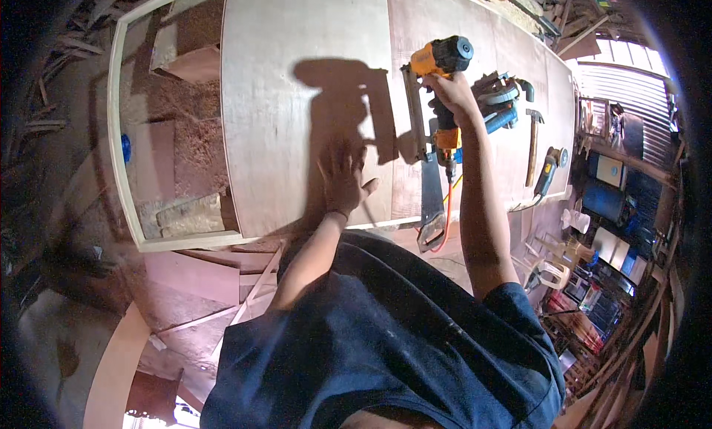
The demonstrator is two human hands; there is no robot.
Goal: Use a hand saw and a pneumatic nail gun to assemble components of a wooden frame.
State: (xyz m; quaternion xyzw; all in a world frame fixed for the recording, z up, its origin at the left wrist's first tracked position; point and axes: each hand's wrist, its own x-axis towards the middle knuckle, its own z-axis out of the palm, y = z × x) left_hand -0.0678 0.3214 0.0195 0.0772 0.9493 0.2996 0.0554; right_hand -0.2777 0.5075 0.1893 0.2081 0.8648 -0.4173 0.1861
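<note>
My right hand [454, 95] grips a yellow-and-black nail gun [436, 58], which has a red hose [448, 220] hanging from its lower end. It holds the gun over pale plywood panels [271, 125] set on a wooden frame [119, 95]. My left hand [343, 180] is spread in the gun's shadow on the plywood, left of the gun. A handsaw [432, 199] lies below the gun, its handle over the near edge. Just right of the gun are a blue and gray power tool [497, 103] and a hammer [534, 143].
An angle grinder [550, 169] lies on the panel's right part. The frame's left end is open, showing boards [156, 154] and sawdust below. Wood offcuts [67, 47] lie around it. Plastic chairs [552, 273], piled items and corrugated sheeting [623, 103] stand at the right.
</note>
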